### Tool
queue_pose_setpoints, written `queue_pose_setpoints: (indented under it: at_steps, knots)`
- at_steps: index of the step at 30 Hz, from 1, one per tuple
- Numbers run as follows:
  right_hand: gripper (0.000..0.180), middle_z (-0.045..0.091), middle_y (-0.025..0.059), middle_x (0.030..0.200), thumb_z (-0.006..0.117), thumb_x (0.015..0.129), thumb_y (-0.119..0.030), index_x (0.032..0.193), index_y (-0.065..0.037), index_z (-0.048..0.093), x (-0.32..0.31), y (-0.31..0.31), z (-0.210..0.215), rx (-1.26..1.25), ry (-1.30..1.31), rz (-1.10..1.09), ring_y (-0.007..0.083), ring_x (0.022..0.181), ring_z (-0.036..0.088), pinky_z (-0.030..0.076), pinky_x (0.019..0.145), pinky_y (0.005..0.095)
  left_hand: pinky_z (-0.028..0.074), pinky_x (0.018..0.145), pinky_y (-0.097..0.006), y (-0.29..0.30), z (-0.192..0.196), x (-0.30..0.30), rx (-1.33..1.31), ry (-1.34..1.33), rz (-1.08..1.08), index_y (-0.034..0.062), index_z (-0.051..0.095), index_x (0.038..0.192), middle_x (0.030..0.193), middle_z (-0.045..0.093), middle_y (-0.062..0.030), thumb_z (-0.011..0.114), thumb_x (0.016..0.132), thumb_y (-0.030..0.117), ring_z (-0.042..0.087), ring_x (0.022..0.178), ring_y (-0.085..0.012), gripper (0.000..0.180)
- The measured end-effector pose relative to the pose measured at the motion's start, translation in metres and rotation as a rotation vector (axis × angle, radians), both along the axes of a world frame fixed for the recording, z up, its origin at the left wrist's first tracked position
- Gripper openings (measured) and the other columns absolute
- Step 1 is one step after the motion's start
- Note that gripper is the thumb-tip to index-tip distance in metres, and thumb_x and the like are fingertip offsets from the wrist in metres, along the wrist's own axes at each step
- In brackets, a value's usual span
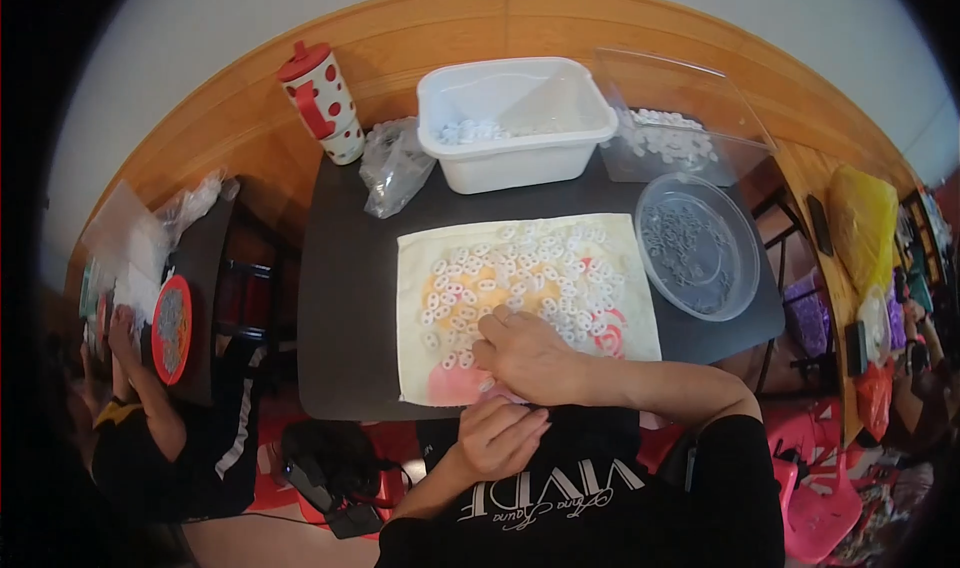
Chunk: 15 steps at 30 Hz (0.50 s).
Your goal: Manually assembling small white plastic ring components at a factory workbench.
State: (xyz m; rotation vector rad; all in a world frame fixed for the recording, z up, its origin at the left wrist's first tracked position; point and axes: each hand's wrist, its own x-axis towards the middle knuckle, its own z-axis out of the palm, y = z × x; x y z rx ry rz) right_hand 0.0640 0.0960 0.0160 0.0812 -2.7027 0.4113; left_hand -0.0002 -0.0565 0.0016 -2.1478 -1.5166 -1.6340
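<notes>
White pieces (512, 265) lying over a pale cloth (414, 258), right hand (528, 353) curling at its front, left hand (502, 436) bunching its fingers just below, whatever either is gripping being impossible to tell, white tub (515, 170) standing behind.

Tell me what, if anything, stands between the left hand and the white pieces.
The right hand, straight ahead, blocks the direct way to the middle white pieces; toward those on the left of the cloth, nothing visible stands between.

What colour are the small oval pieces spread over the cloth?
White: the small oval pieces on the cream cloth show best in the head view.
</notes>
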Motion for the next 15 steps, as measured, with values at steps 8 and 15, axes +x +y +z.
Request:
queue_pose_setpoints:
  at_steps: [8, 15]
  knots:
    - [0.015, 0.056, 0.0117, 0.089, 0.061, 0.075, -0.018, 0.083, -0.006, 0.060, -0.001, 0.000, -0.007, 0.001, 0.064, 0.017, 0.0300, 0.087, 0.057, 0.048, 0.071, 0.0383, 0.051, 0.058, -0.034, 0.003, 0.011, -0.003, -0.005, -0.021, 0.053, -0.0051, 0.071, 0.090, 0.078, 0.066, -0.0134, 0.076, 0.071, -0.005, 0.062, 0.063, -0.0281, 0.020]
    - [0.027, 0.059, 0.0134, 0.088, 0.070, 0.070, 0.000, 0.096, -0.004, 0.066, 0.035, 0.046, 0.009, -0.222, 0.201, -0.031, 0.0339, 0.085, 0.060, 0.050, 0.074, 0.0408, 0.049, 0.059, -0.030, 0.014, 0.016, -0.003, -0.082, -0.208, 0.344, -0.0053, 0.069, 0.097, 0.078, 0.064, -0.0146, 0.071, 0.079, -0.009, 0.061, 0.064, -0.0242, 0.018]
